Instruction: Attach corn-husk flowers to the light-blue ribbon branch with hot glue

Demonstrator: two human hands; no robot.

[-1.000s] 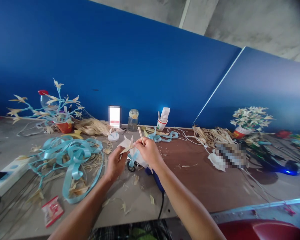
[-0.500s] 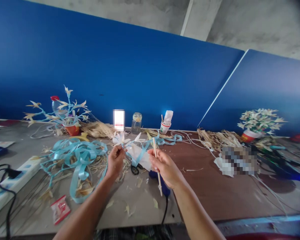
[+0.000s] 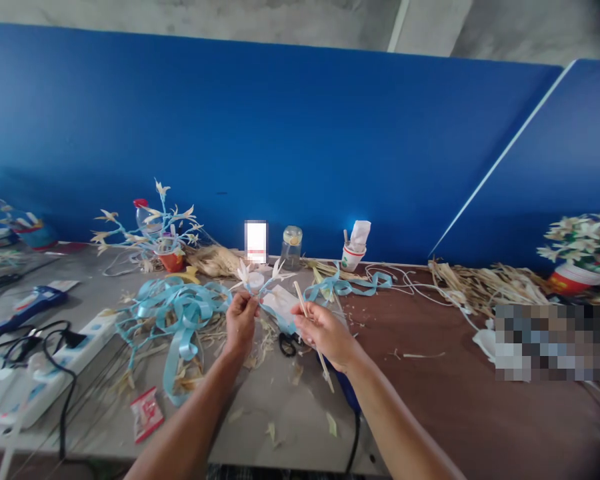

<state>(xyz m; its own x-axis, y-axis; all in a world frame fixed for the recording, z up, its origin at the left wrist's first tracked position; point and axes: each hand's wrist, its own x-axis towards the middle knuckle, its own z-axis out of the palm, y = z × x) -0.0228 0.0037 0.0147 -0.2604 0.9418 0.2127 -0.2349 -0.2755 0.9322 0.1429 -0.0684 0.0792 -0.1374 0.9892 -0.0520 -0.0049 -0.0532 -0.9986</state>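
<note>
Pinched in my left hand [image 3: 241, 323] is a branch of pale husk flowers [image 3: 279, 271], its forked stems wrapped in light blue. My right hand [image 3: 330, 333] is closed around a thin wooden stick [image 3: 327, 373], which slants down toward me. A piece of light blue ribbon shows by the right fingers; whether they hold it too I cannot tell. Between the hands lies white paper [image 3: 280, 300], with black scissor handles [image 3: 287, 345] just below. Under my right wrist is a blue tool with a black cord [image 3: 349, 390], partly hidden. Loops of blue ribbon [image 3: 180, 307] lie left of my left hand.
A potted blue-stemmed flower branch [image 3: 171, 259] stands back left, near a power strip [image 3: 70, 367] with black cables. A glass jar [image 3: 291, 248] and a paper cup [image 3: 353, 257] line the blue partition [image 3: 280, 133]. Dried husks [image 3: 490, 283] and another flower pot [image 3: 573, 277] are at right.
The view has swung left, so the table's things appear farther right. Both hands keep their holds; the stick in my right hand now leans more to the left at its top.
</note>
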